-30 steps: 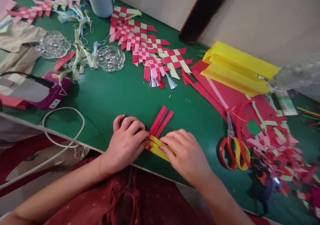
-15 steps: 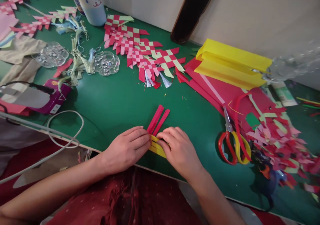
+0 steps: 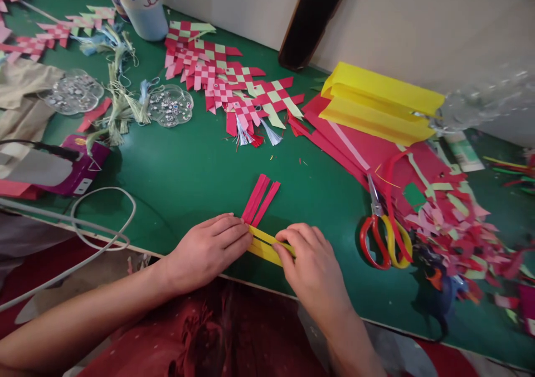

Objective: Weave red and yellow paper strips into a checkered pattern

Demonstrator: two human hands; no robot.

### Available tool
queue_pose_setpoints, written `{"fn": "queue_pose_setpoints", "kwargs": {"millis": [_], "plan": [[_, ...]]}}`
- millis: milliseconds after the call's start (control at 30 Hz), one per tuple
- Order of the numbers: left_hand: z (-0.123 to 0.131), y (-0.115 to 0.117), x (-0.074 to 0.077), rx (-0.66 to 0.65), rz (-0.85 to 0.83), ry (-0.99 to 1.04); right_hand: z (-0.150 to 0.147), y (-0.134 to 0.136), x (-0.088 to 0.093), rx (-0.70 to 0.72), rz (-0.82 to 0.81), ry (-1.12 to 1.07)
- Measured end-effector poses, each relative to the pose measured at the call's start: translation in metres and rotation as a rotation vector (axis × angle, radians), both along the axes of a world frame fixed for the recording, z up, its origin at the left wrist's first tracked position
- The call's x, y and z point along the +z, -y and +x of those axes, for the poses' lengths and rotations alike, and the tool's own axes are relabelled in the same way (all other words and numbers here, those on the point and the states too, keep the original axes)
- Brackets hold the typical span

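Near the table's front edge, my left hand (image 3: 213, 249) presses down over the place where red paper strips (image 3: 259, 199) cross yellow paper strips (image 3: 264, 249). The red strips point up and away from me, split into two tails; the yellow ones run out to the right. My right hand (image 3: 309, 260) pinches the end of the upper yellow strip between thumb and fingers. A dark gap shows between the upper and lower yellow strips. The crossing itself is hidden under my left fingers.
Scissors (image 3: 379, 232) with red and yellow handles lie right, beside a heap of paper scraps (image 3: 463, 232). Folded yellow paper (image 3: 380, 104) rests on red sheets. Woven paper fish (image 3: 240, 81), bead dishes (image 3: 170, 106), tassels (image 3: 119, 87), a cup (image 3: 144, 9) and a looped cable (image 3: 129, 198) are also around.
My right hand has slid right along the yellow strip, away from my left hand, exposing more yellow paper. My left hand stays on the crossing. The whole view has shifted slightly.
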State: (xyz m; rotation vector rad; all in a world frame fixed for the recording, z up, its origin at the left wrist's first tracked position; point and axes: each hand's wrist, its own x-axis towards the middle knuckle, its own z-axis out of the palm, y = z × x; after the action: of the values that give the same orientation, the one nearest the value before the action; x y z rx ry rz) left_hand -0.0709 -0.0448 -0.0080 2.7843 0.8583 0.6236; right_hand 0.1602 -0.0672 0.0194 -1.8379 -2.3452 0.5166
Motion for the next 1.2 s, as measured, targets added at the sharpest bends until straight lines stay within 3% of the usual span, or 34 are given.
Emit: {"fn": "queue_pose_setpoints", "kwargs": {"millis": [233, 533, 833, 933, 1100, 1200], "plan": [[0.001, 0.000, 0.001, 0.004, 0.015, -0.001, -0.008, -0.002, 0.006, -0.004, -0.024, 0.106], [0.002, 0.000, 0.001, 0.007, 0.006, -0.001, -0.009, -0.003, 0.003, -0.014, -0.059, 0.084], [0.002, 0.000, 0.000, -0.001, 0.013, -0.014, -0.011, -0.014, 0.012, 0.033, -0.099, 0.117], [0.003, 0.000, 0.002, -0.005, 0.015, -0.036, -0.008, -0.019, 0.020, -0.003, -0.203, 0.008], [0.004, 0.000, 0.004, -0.005, 0.030, -0.086, 0.003, -0.026, 0.032, -0.144, -0.557, -0.415], [0.004, 0.000, 0.006, -0.016, 0.054, -0.131, 0.011, -0.029, 0.035, -0.161, -0.678, -0.639]]}}
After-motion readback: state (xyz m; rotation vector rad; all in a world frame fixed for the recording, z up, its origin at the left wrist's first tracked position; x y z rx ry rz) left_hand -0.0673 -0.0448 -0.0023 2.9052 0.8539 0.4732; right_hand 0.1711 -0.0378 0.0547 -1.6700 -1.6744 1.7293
